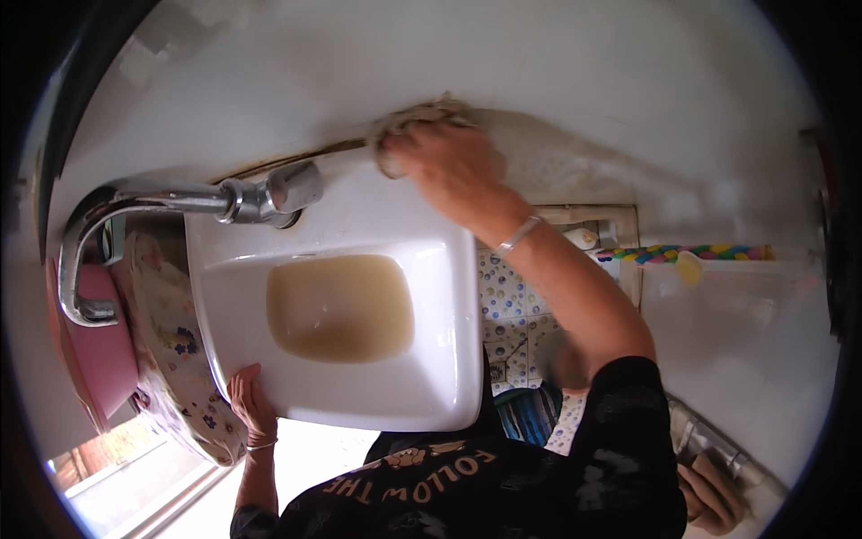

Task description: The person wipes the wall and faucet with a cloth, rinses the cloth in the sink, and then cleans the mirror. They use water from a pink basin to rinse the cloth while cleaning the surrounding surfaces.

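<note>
My right hand (444, 162) presses a crumpled, dirty light-coloured cloth (431, 111) against the wall where it meets the back right edge of a white ceramic washbasin (431, 377). The fingers are blurred and closed around the cloth. Cloudy brownish water (340, 310) stands in the basin's bowl. At the basin's front left rim lies my left hand (252, 404), its fingers resting on the edge with nothing held. A chrome tap (168, 199) rises from the back left of the basin, its curved spout turned away to the left. Left of the cloth, a dark stained gap runs along the wall.
A pink plastic container (104, 330) and a flower-patterned cover (175, 337) are left of the basin. On the right, a multicoloured braided item (700, 252) runs along the wall. Patterned floor tiles (505, 290) show below. A brown cloth (710, 492) hangs at the lower right.
</note>
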Tool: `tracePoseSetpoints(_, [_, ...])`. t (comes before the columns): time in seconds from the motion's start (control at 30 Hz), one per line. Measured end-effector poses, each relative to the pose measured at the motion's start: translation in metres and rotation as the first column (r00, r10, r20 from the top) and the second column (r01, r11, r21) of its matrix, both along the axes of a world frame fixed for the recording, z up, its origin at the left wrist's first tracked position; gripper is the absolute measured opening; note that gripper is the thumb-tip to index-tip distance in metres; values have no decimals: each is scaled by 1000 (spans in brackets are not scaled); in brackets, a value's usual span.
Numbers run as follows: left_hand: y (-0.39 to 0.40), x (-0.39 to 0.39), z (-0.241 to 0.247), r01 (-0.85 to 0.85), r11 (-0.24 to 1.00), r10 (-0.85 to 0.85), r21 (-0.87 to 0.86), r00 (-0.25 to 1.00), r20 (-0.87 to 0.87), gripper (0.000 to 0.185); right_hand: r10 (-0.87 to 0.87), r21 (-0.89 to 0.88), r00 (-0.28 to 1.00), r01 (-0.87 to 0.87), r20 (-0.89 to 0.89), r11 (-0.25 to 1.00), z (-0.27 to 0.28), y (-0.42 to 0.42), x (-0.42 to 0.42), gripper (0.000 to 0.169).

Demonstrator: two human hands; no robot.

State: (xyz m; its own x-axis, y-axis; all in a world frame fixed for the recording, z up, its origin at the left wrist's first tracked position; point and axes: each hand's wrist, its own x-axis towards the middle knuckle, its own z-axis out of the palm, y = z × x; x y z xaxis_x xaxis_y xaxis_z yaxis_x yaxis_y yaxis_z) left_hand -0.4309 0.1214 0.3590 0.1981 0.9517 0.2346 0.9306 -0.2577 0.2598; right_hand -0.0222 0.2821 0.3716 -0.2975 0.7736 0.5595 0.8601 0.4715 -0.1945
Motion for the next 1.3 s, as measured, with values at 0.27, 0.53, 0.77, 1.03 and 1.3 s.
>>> tracePoseSetpoints(0.27, [0,-17,-10,32,998,-35,-51,998,-52,20,166,170,941,-119,-294,978,-16,16,-41,11])
tracePoseSetpoints(0.53, [-5,-9,-6,79,997,-79,2,996,28,19,-221,-17,879,237,-423,971,-22,-33,43,26])
tracePoseSetpoints(0.77, [-1,-7,-3,96,995,-96,-11,994,59,19,-55,-38,908,43,-415,998,-3,23,-38,15])
tracePoseSetpoints(1.03, [-1,-3,-3,109,994,-109,1,991,74,17,-314,60,736,433,-599,900,-14,-18,31,11])
tracePoseSetpoints(1.3, [-4,-9,-3,18,998,-14,-54,998,66,18,-125,66,954,148,-273,987,-18,-36,24,5])
